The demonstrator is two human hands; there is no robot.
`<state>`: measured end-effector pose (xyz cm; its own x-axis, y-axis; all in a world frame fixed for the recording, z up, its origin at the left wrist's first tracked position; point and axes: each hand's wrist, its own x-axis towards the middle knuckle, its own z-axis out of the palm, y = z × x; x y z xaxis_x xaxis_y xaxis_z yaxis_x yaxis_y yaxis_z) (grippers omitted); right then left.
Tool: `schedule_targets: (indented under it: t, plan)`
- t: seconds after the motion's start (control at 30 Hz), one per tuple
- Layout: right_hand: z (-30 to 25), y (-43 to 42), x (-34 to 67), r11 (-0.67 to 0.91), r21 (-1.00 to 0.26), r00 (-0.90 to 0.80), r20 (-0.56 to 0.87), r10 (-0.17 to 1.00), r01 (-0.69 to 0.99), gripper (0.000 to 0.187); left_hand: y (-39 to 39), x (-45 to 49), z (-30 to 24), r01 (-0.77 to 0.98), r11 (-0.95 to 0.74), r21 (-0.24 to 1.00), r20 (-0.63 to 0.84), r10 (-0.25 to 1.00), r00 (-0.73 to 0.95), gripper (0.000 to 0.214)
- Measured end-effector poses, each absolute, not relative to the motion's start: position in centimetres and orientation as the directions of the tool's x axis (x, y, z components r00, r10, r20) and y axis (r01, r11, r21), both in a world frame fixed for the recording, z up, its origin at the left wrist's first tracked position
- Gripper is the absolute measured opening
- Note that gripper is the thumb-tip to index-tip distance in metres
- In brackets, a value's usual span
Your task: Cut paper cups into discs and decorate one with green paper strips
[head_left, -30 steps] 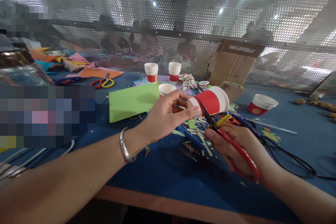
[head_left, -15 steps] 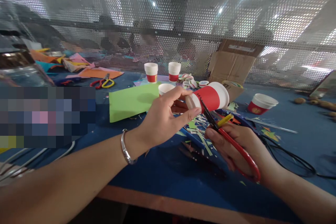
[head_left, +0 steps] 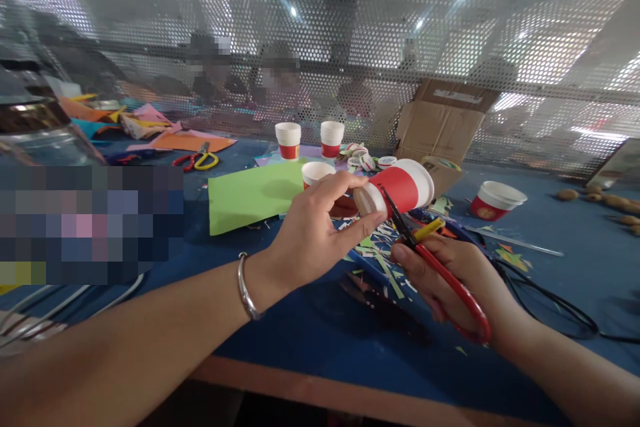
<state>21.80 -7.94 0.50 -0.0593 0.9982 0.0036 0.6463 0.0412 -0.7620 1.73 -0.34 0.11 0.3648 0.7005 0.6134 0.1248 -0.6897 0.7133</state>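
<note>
My left hand (head_left: pixel 320 227), with a silver bangle at its wrist, grips a red-and-white paper cup (head_left: pixel 403 188) near its base. The cup is tilted on its side, its rim pointing right. In my right hand (head_left: pixel 450 273) are scissors (head_left: pixel 440 273) with red and yellow handles. Their dark blades reach the red band of the cup near the base end; whether the tips go through the wall I cannot tell. Below the hands lie paper scraps (head_left: pixel 383 257) and a dark pointed tool (head_left: pixel 383 303), partly in shadow.
Green paper (head_left: pixel 255 197) lies left of the cup. Stacked cups (head_left: pixel 289 141) stand behind, a cup (head_left: pixel 497 200) on the right. Red-and-yellow scissors (head_left: pixel 197 159) lie at the left. A cardboard box (head_left: pixel 437 127) leans against the perforated metal screen (head_left: pixel 320 33). A black cable (head_left: pixel 550 307) crosses the right side.
My left hand and the cup have shifted very slightly, with the cup turned a little. The scissor blades stay at the red band. The view has moved slightly.
</note>
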Motion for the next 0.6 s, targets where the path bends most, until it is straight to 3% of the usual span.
schedule_targets:
  t: [0.17, 0.3, 0.6]
  plan:
    - [0.6, -7.87, 21.69, 0.067, -0.761, -0.042, 0.052, 0.998, 0.645, 0.055, -0.31, 2.24, 0.7, -0.103, -0.326, 0.94, 0.342, 0.879, 0.332, 0.04]
    - [0.69, -7.95, 21.46, 0.088, -0.742, -0.036, 0.086, 0.996, 0.665, 0.053, -0.07, 2.53, 1.02, -0.238, -0.041, 0.97, 0.132, 0.915, 0.381, 0.034]
    - [-0.04, -7.7, 21.65, 0.079, -0.772, -0.047, 0.063, 0.997, 0.631, 0.052, -0.22, 2.46, 0.98, -0.248, -0.034, 0.968, 0.138, 0.898, 0.417, 0.035]
